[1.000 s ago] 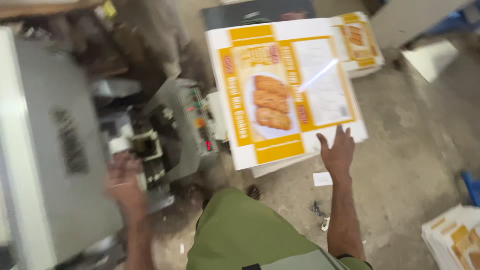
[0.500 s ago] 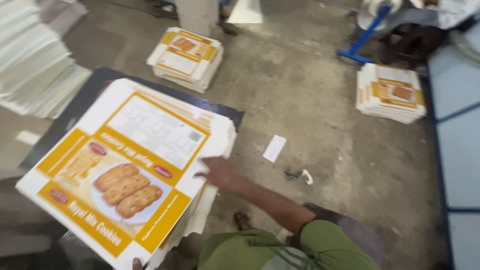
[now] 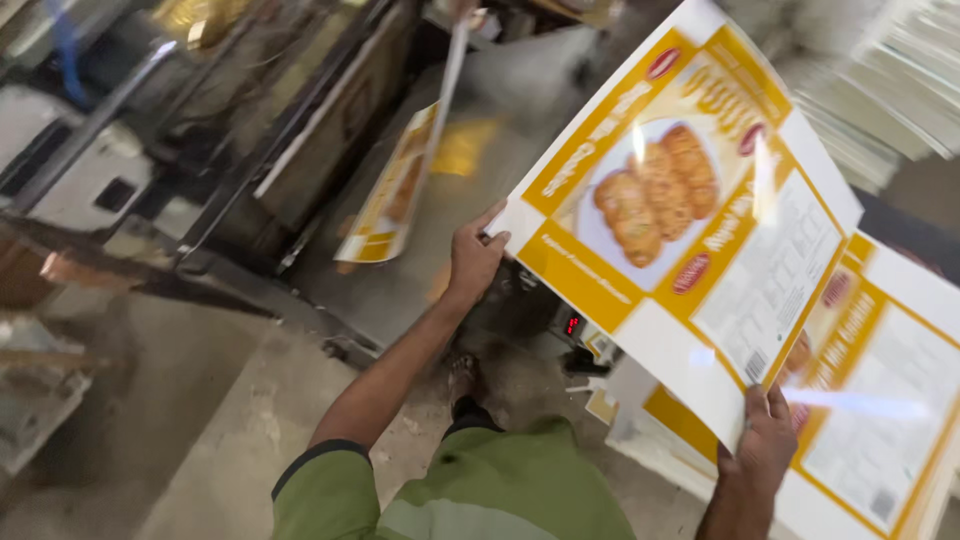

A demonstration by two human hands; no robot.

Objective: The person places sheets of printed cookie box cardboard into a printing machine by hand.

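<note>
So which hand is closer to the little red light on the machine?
Left. The left hand grips the printed carton sheet's corner, just above the red light. The right hand holds the sheet's lower edge, farther off to the side.

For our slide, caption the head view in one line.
Both hands, left hand and right hand, lift a glossy yellow-and-white printed carton sheet off a matching stack.

Dim overall, with motion blur smearing everything. Only the glossy printed carton sheet (image 3: 690, 235) is fairly sharp; white glare streaks cross its middle and lower right. Left of the sheet, the dark machine (image 3: 250, 130) dissolves into shadow and blur.
</note>
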